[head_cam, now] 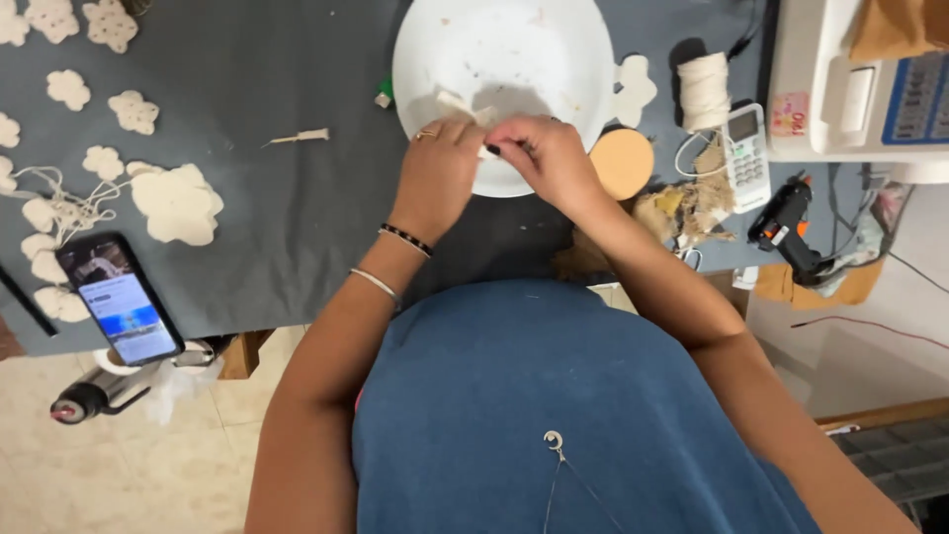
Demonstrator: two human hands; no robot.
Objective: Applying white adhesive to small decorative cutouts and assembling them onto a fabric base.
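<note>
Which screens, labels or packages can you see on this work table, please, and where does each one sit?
Black smartphone: left table edge, tilted, lit screen showing white and blue blocks.
White remote control: right of the white round plate, upright rectangle with a small grey display.
White boxy machine: top right corner, with a blue-grey panel.
Small pink sticker label: on that machine's lower left front.
Brown paper package: on top of the machine.

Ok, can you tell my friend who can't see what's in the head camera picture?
Seen from above, a person's left hand and right hand pinch a small pale scrap over a white bowl on a grey table. Pale flower-shaped cutouts and a phone lie to the left; a spool of white string, a remote and a glue gun lie to the right.
</note>
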